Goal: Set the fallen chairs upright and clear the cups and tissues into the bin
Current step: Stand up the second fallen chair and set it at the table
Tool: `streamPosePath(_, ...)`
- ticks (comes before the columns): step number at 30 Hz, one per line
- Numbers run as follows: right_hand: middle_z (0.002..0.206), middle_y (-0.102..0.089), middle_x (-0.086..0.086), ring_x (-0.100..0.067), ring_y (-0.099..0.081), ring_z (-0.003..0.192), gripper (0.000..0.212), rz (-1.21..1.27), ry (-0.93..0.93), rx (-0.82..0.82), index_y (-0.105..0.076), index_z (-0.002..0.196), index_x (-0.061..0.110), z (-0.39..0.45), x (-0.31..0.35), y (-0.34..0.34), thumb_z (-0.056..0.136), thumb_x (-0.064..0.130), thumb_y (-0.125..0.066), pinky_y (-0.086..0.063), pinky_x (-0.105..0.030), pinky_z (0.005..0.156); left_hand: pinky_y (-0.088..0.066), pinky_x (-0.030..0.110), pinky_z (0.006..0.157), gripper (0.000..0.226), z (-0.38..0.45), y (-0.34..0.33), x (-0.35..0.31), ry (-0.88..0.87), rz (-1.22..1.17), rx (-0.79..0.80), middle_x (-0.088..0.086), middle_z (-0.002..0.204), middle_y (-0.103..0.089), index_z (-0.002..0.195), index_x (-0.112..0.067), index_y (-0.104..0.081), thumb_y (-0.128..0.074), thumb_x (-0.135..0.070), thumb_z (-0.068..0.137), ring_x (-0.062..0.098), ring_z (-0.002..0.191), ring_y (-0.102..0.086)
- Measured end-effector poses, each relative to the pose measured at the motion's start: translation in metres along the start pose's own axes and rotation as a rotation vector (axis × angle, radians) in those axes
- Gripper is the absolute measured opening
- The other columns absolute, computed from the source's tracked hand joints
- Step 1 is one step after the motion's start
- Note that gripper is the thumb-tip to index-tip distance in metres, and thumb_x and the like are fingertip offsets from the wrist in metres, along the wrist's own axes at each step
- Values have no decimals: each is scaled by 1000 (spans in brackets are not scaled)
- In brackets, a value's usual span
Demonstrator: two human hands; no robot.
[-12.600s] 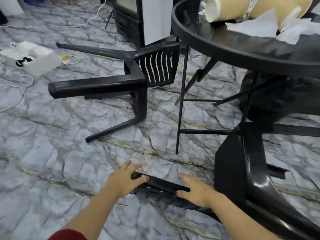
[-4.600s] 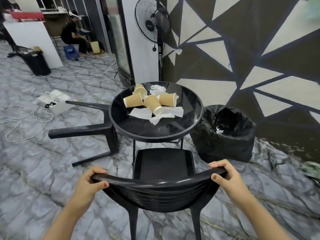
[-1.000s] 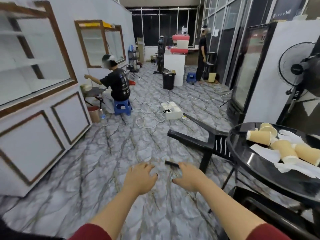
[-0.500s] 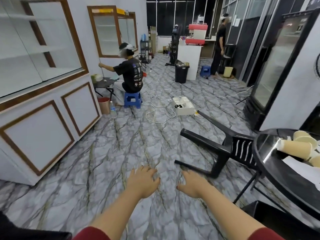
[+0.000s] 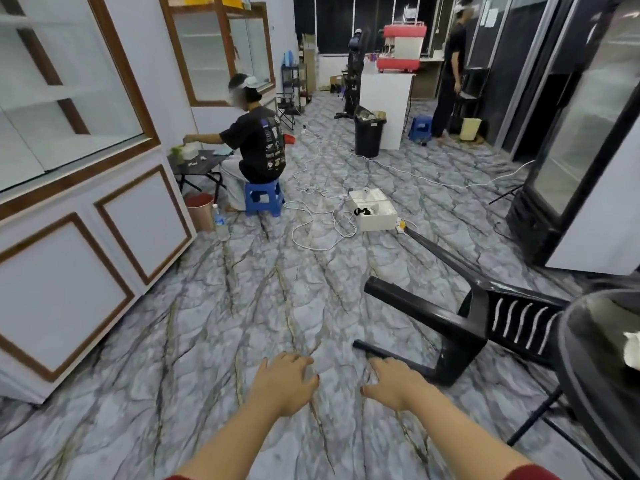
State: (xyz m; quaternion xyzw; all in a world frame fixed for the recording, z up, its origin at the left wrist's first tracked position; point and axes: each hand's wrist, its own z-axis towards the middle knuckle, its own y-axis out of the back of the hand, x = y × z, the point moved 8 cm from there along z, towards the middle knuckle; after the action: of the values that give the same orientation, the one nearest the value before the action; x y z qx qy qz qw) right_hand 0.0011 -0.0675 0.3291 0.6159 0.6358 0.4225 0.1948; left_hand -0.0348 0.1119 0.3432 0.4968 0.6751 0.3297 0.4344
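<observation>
A black plastic chair (image 5: 460, 323) lies on its side on the marble floor, legs pointing left, its slatted back under the round black table (image 5: 585, 368) at the right edge. A scrap of white tissue (image 5: 632, 348) shows on the table; the cups are out of frame. My left hand (image 5: 285, 382) and my right hand (image 5: 391, 384) are stretched forward over the floor, fingers relaxed, holding nothing. My right hand is just short of the chair's nearest leg and apart from it.
A white cabinet wall (image 5: 69, 237) runs along the left. A person sits on a blue stool (image 5: 261, 200) ahead. White cables (image 5: 311, 230) and a white box (image 5: 372, 209) lie on the floor. A black bin (image 5: 369, 135) and a standing person are farther back; a glass-door fridge (image 5: 585, 150) stands at right.
The view has swung left and moved nearer the fallen chair; the table and cups have slid off the right edge. Both hands stay empty and forward.
</observation>
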Motion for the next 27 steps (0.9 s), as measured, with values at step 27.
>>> streamPosePath(27, 153, -28, -9, -29, -30, 137, 75, 131, -117, -5, -17, 148, 23, 337, 69, 198, 87, 55, -46, -31, -42, 110, -22, 45, 113, 55, 379, 169, 96, -103, 45, 176, -5, 153, -22, 142, -31, -26, -26, -54, 92, 18, 138, -26)
